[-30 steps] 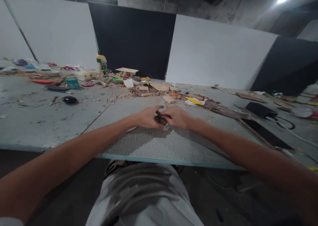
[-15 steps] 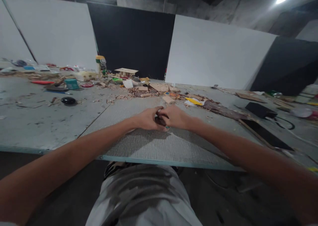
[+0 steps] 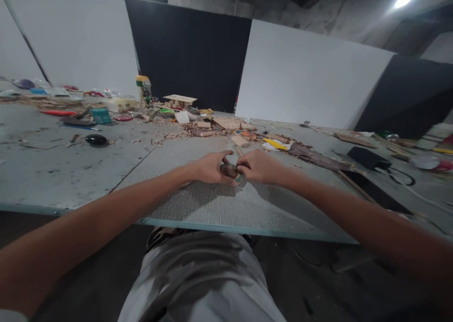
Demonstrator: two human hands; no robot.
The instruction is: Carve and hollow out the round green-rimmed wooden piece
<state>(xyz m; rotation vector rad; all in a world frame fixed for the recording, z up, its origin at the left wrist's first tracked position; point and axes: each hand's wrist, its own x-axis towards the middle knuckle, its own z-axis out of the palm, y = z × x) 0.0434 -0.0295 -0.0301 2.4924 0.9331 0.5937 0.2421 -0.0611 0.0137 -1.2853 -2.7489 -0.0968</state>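
Both my arms reach forward over a grey table (image 3: 198, 204). My left hand (image 3: 210, 167) curls its fingers round a small round brown object with a teal rim (image 3: 231, 172), which may be a roll of tape. My right hand (image 3: 260, 166) meets it from the right, fingers pinched at the object's top edge. What the right fingertips pinch is too small to make out. The round object rests low, close to the tabletop.
Behind my hands lie wood scraps and shavings (image 3: 212, 128), a yellow item (image 3: 276, 144), a small wooden model (image 3: 180, 100) and a bottle (image 3: 144, 90). A black oval object (image 3: 95, 140) lies left. A black box (image 3: 368, 158) and cable (image 3: 403, 177) sit right. The table edge (image 3: 230, 228) runs near my lap.
My right hand has drawn slightly to the right, so more of the round object shows between the hands. The left hand has stayed where it was.
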